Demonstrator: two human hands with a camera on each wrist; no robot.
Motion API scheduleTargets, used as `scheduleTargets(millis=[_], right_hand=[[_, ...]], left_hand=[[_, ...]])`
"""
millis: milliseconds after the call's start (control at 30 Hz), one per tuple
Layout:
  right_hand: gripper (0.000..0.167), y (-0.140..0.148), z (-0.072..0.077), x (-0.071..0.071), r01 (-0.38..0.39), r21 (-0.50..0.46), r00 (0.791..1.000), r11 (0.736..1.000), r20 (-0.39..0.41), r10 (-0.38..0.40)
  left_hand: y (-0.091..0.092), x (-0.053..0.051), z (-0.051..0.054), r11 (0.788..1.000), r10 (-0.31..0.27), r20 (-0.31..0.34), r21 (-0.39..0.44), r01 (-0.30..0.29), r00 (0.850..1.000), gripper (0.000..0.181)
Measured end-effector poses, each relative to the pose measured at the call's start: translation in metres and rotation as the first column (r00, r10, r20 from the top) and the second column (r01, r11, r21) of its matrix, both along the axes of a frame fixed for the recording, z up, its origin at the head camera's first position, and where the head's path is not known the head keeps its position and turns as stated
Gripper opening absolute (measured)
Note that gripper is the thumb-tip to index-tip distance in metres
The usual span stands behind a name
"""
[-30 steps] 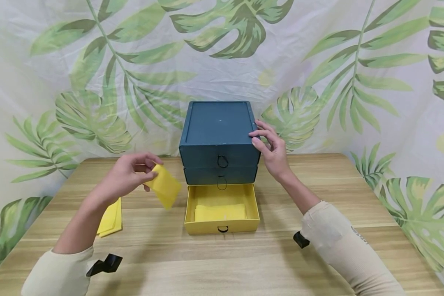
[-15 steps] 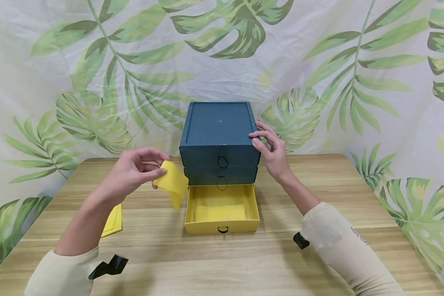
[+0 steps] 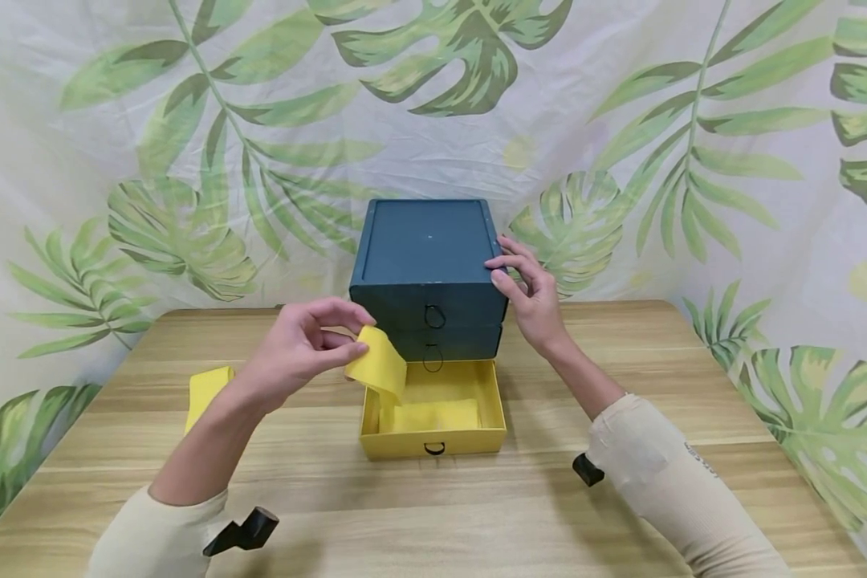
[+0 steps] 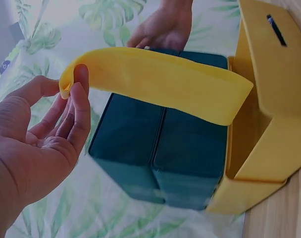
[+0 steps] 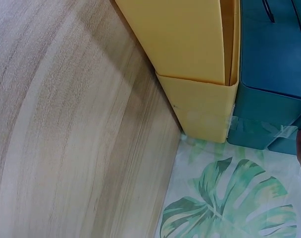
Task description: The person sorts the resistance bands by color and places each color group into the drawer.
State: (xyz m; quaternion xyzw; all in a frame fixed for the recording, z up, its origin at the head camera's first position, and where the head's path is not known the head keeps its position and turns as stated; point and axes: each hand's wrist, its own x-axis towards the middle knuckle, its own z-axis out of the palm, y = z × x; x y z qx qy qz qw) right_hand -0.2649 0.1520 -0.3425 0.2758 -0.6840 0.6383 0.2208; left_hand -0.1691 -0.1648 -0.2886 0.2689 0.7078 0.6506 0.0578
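My left hand [image 3: 299, 353] pinches one end of a folded yellow cloth [image 3: 380, 365] between thumb and fingers. The cloth hangs over the left side of a pulled-out yellow drawer [image 3: 470, 443]. Inside that drawer lies another folded yellow cloth [image 3: 444, 415]. In the left wrist view, the held cloth [image 4: 160, 82] stretches as a soft band from my fingertips towards the drawer. Two dark blue drawer units [image 3: 429, 241] are stacked above the yellow one. My right hand [image 3: 535, 301] rests on the right edge of the top unit, fingers slightly bent.
More folded yellow cloth [image 3: 208, 395] lies on the wooden table [image 3: 621, 498] at the left, partly hidden by my left forearm. Black loop pulls [image 3: 434, 315] hang on the drawer fronts. A leaf-patterned curtain [image 3: 433, 152] hangs behind the table.
My left hand has carried the cloth rightwards, from beside the drawer to over its left side. My right hand has stayed on the blue unit.
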Motion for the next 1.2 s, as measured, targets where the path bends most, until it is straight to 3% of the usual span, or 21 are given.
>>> scheduleTargets(millis=[200, 533, 767, 1067, 1200], right_hand=[[0.025, -0.001, 0.001, 0.0, 0.005, 0.0, 1.0, 1.0, -0.003, -0.005], [0.026, -0.002, 0.002, 0.0, 0.01, 0.01, 1.0, 1.0, -0.007, -0.009], [0.025, -0.002, 0.002, 0.001, 0.015, 0.019, 1.0, 1.0, -0.007, -0.015], [0.025, 0.0, 0.002, 0.0, 0.02, 0.026, 1.0, 0.999, -0.001, -0.02], [0.024, 0.0, 0.001, 0.001, 0.016, 0.029, 1.0, 0.999, 0.004, -0.016]], left_hand=[[0.019, -0.002, -0.007, 0.999, 0.02, -0.004, -0.041, -0.02, 1.0, 0.021], [0.052, -0.009, -0.016, 0.997, -0.035, 0.056, -0.061, 0.038, 0.998, 0.027], [0.072, -0.015, -0.022, 0.997, -0.032, 0.077, -0.074, 0.038, 0.997, 0.026], [0.092, -0.017, -0.023, 0.999, -0.035, 0.05, -0.04, 0.037, 0.998, 0.023], [0.101, -0.013, -0.028, 0.994, -0.027, -0.008, -0.104, 0.026, 1.0, 0.021]])
